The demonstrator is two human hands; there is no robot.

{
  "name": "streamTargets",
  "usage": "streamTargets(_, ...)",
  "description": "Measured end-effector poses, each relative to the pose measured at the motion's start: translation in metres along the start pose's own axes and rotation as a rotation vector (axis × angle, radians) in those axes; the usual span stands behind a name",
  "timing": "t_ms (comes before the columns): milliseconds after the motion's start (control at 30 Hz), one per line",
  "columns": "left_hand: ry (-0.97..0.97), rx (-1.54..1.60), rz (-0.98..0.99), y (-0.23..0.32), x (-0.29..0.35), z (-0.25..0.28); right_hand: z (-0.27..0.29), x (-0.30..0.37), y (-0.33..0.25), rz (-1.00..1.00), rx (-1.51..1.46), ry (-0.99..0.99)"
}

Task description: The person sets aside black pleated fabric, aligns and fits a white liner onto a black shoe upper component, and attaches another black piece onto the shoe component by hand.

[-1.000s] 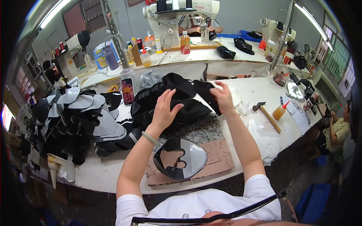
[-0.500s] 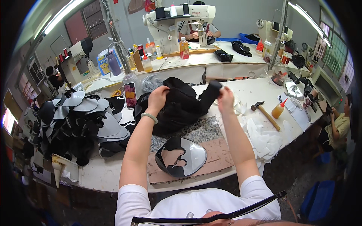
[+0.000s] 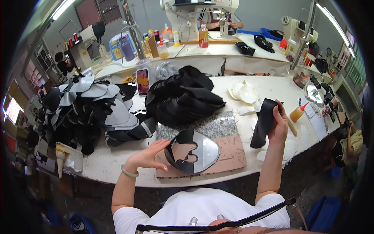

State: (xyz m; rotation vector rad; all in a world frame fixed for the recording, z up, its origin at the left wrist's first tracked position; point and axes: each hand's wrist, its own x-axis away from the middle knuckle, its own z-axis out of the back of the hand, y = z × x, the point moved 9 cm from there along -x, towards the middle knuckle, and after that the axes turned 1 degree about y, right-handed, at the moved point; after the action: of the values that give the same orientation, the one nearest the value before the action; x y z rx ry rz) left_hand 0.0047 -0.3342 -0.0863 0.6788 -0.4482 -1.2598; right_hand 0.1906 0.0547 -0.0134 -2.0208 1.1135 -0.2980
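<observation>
My right hand [image 3: 279,124] is closed on a curved black strip of material [image 3: 263,123], held above the right side of the bench. Fingers and thumb spread, my left hand [image 3: 150,156] is at the left end of a black and silver-grey shoe upper [image 3: 206,152]; whether it touches the piece I cannot tell. The upper, with its cut-out opening toward the left, lies on a pinkish-brown board [image 3: 231,156]. Behind the board is a speckled stone slab [image 3: 226,124]. A heap of black pieces [image 3: 183,93] rests at the slab's far edge.
Silver and black shoe pieces [image 3: 93,105] are piled at the left. A smartphone [image 3: 143,82] stands beside the black heap. White pieces [image 3: 245,93], a partly hidden hammer handle [image 3: 291,127] and a glue bottle [image 3: 298,113] lie right. Another person works behind a sewing machine [image 3: 187,23].
The black strip has come away from the heap in my right hand, moving right and nearer. My left hand has left the heap and dropped beside the shoe upper, opening. The view has shifted.
</observation>
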Motion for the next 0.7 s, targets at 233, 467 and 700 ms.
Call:
streamTargets(233,0.585,0.421,0.304,-0.006,0.028,-0.038,-0.022,0.017,0.02,-0.152,0.083,-0.12)
streamTargets(467,0.781,1.646,0.44,-0.02,0.053,-0.09,-0.073,0.051,0.019,0.035,0.627,-0.329)
streamTargets(700,0.646,1.784,0.395,0.013,0.044,-0.099,-0.111,0.128,0.141,0.475,1.41,-0.822)
